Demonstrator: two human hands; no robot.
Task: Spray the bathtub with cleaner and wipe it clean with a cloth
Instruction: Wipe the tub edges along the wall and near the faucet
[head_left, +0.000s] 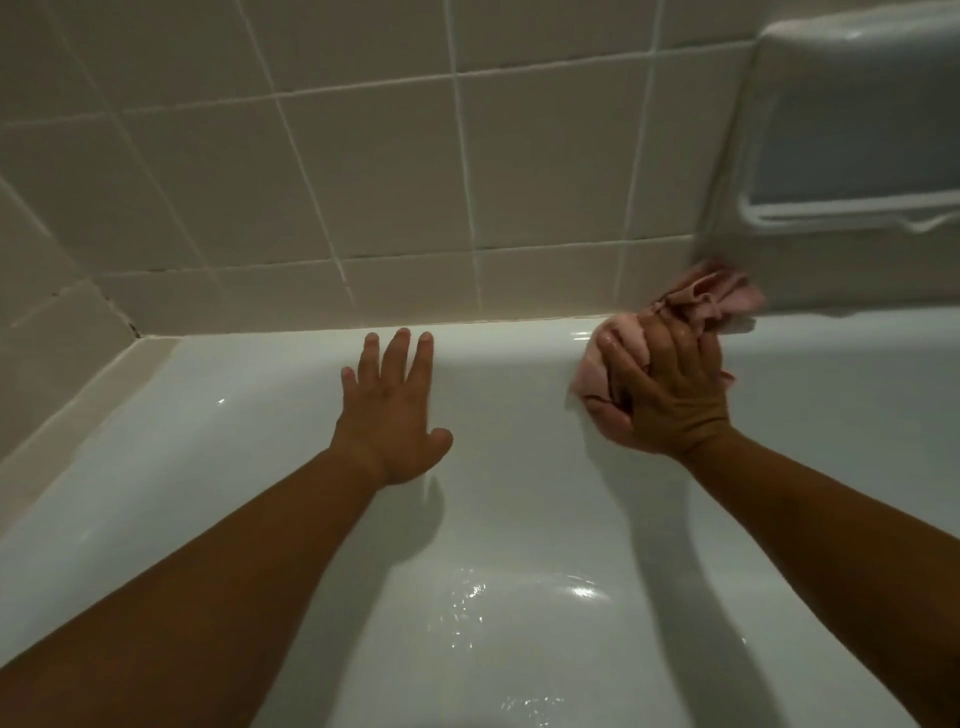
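The white bathtub fills the lower half of the view, its far inner wall facing me and wet patches shining on its floor. My left hand lies flat on that far wall with fingers spread and nothing in it. To its right, my right hand presses a crumpled pink cloth against the same wall, just under the tub's far rim. Part of the cloth sticks out above my fingers and is blurred. No spray bottle is in view.
A beige tiled wall rises behind the tub and turns a corner at the left. A white recessed soap dish with a rail is set in the wall at the upper right, just above the cloth.
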